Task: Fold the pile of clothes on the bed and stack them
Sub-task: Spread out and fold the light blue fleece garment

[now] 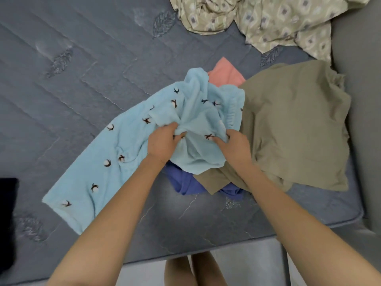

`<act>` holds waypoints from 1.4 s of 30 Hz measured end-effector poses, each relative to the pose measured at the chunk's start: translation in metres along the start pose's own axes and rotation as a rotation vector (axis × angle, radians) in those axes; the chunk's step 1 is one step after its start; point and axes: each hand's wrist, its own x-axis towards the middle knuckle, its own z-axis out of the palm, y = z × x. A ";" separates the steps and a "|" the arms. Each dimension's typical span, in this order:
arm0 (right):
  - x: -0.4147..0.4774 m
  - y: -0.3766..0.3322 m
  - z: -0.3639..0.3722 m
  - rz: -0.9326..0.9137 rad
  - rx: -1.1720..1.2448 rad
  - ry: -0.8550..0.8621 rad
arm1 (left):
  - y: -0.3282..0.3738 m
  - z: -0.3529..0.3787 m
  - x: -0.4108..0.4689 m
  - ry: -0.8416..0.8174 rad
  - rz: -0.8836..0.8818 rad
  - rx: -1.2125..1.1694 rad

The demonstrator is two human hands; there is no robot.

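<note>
Fingers (pixel 172 126) of left hand (pixel 162 142) and right hand (pixel 234 146) pinch blue fleece (pixel 123 145) beside olive garment (pixel 288 124), over purple cloth (pixel 185 182).

Light blue fleece garment (pixel 115 153), dark-and-white cotton-boll print: bunched at frame center, one long part flat on bed (pixel 82 58) toward lower left. Khaki garment (pixel 294 129) crumpled just right, touching it. Pink garment (pixel 224 74) peeks out behind; purple-blue garment (pixel 185 182) under both. Patterned beige cloth (pixel 288 21) rumpled, upper right.

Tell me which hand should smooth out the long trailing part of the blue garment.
Left, probably: the left hand grips the blue garment beside its part trailing leftward; the right hand grips the bunched side by the olive garment.
</note>
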 end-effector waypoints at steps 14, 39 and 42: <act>-0.134 -0.196 -0.092 -0.201 0.412 -0.080 | 0.067 -0.225 -0.119 0.378 -0.192 -0.366; -0.326 -0.423 0.006 -0.189 0.784 0.006 | -0.095 -0.459 -0.267 0.307 0.068 -0.405; -0.341 -0.433 0.022 -0.091 0.931 -0.020 | -0.116 -0.476 -0.277 0.241 0.111 -0.373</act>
